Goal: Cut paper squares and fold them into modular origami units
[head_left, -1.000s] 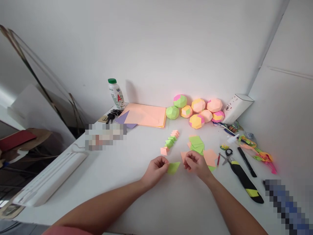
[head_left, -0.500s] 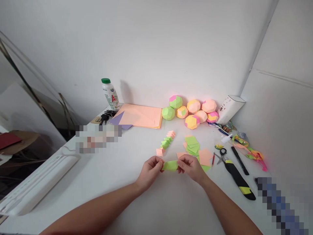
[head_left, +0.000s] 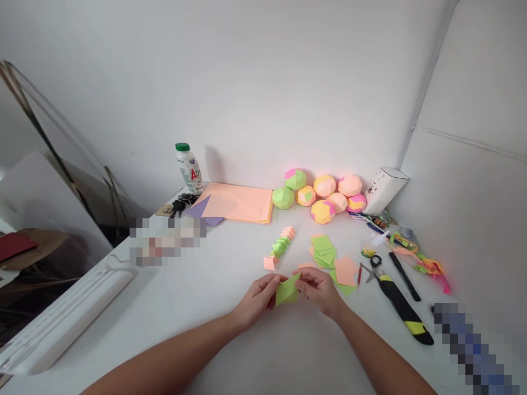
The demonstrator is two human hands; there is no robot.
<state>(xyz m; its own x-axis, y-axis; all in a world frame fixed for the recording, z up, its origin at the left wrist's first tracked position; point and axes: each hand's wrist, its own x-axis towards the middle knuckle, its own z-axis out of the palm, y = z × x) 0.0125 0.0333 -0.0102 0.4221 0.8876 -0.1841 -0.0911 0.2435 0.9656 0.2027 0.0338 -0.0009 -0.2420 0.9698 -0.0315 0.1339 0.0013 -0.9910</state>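
Observation:
A creased piece of green paper (head_left: pixel 287 292) is held up between my two hands above the table. My left hand (head_left: pixel 261 296) pinches its left edge, thumb in front. At its upper right corner, the fingers of my right hand (head_left: pixel 318 289) grip the paper. Just beyond, a row of small folded paper pieces (head_left: pixel 281 246) in peach and green runs away from me. Flat green paper pieces (head_left: pixel 324 249) lie overlapping to the right of that row, with a peach paper piece (head_left: pixel 346 270) nearer my right hand.
Several colourful paper balls (head_left: pixel 323 211) sit by the wall. Peach sheets (head_left: pixel 239 202) and a white bottle (head_left: pixel 190 169) stand at back left. Scissors (head_left: pixel 375 263), a black-and-yellow cutter (head_left: pixel 401 307) and a black pen (head_left: pixel 405 277) lie right. A long white device (head_left: pixel 69 318) lies left.
The green paper has turned from a flat horizontal strip to a tilted, angled shape. Both hands have shifted slightly lower in view, and the camera view has tilted a little upward.

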